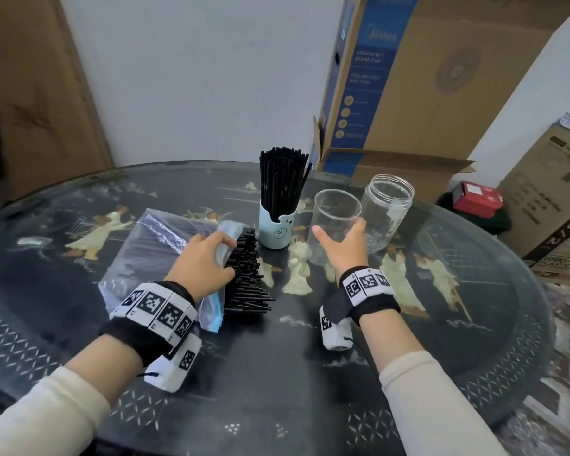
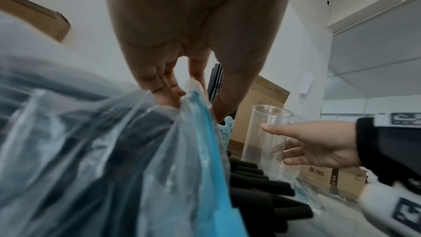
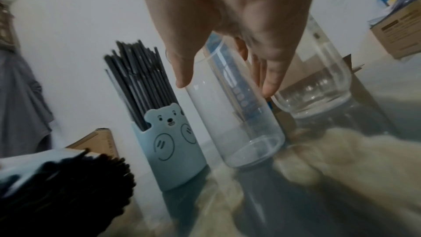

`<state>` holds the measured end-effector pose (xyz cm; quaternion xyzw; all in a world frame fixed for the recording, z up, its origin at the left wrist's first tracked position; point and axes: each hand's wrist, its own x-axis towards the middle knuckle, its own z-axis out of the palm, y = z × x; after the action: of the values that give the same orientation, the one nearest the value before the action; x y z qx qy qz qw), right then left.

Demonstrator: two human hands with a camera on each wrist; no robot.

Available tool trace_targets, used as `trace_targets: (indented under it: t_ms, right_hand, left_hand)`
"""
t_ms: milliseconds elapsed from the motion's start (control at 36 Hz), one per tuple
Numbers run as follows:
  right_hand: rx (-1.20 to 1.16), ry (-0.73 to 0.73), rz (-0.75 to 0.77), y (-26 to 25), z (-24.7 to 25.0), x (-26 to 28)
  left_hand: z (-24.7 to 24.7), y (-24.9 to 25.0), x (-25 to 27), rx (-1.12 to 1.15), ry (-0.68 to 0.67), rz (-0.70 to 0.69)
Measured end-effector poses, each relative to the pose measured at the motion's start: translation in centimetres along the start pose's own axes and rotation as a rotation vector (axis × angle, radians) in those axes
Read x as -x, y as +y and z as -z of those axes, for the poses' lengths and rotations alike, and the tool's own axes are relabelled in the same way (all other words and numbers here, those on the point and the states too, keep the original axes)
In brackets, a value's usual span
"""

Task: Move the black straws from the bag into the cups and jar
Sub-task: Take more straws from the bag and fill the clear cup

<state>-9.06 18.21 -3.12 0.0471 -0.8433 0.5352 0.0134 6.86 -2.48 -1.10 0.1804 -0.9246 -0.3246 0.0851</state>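
Observation:
A clear plastic zip bag (image 1: 158, 245) (image 2: 114, 150) lies on the table's left, with a bundle of black straws (image 1: 247, 278) (image 2: 257, 186) sticking out of its mouth. My left hand (image 1: 208, 261) (image 2: 180, 95) pinches the bag's blue-edged mouth. My right hand (image 1: 338, 241) (image 3: 224, 86) wraps round an empty clear cup (image 1: 334, 209) (image 3: 239, 123), thumb on its left and fingers on its right. An empty clear jar (image 1: 389, 205) (image 3: 318, 87) stands just behind and right of it. To the left, a light blue bear cup (image 1: 277, 230) (image 3: 173, 141) holds several upright black straws (image 1: 282, 179).
The round dark glass table (image 1: 310, 373) has painted pale figures. Tall cardboard boxes (image 1: 425, 77) lean against the wall behind the jar. More boxes (image 1: 547, 209) and a red box (image 1: 477, 199) sit off the table's right edge.

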Motion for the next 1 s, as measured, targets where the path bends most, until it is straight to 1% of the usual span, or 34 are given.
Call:
trace_targets:
  t_ms: [111,222,333,417,472,528,611,667,722,778,833,889,944,1000]
  right_hand:
    - [0.033,-0.083,0.008,0.2,1.1,2.4]
    - [0.081,-0.179,0.017,-0.1,2.1,4.9]
    - [0.143,-0.246,0.046,-0.3,2.3,7.1]
    - [0.143,-0.321,0.051,-0.6,2.3,8.4]
    - [0.107,-0.342,0.071,-1.0,2.5,9.2]
    - [0.048,-0.318,0.127,-1.4,2.7,9.8]
    - [0.095,-0.197,0.244,-2.6,3.0,10.8]
    - [0.123,-0.072,0.394,-3.9,3.1,11.8]
    - [0.139,0.052,0.594,-5.2,2.7,12.7]
    - [0.168,0.082,0.759,-6.4,1.7,13.6]
    - [0.181,0.02,0.875,-7.4,0.1,14.2]
    - [0.192,-0.124,0.911,-8.3,-2.1,14.8]
    - [0.224,-0.32,0.865,-9.0,-4.6,14.9]
    - [0.298,-0.47,0.806,-9.7,-7.1,14.6]
  left_hand:
    - [0.0,-0.2,1.2,-0.005,-0.01,0.011]
    - [0.5,-0.5,2.3,-0.03,0.014,-0.008]
    - [1.5,-1.1,3.3,-0.074,0.023,0.022]
    - [2.5,-1.7,4.1,-0.081,0.025,0.039]
    - [3.2,-2.2,4.6,-0.063,0.026,0.059]
    - [3.9,-3.0,4.9,-0.032,0.04,0.073]
    - [5.0,-3.9,5.2,0.025,0.08,0.089]
    - [5.7,-4.1,5.2,0.066,0.114,0.092]
    - [6.3,-4.0,5.1,0.103,0.146,0.083]
    - [6.8,-4.1,5.0,0.125,0.174,0.066]
    - [7.1,-4.1,4.7,0.134,0.194,0.055]
    - [7.3,-4.0,4.5,0.13,0.207,0.044]
    - [7.5,-4.0,4.2,0.146,0.202,0.034]
    - [7.7,-4.2,3.9,0.16,0.19,0.029]
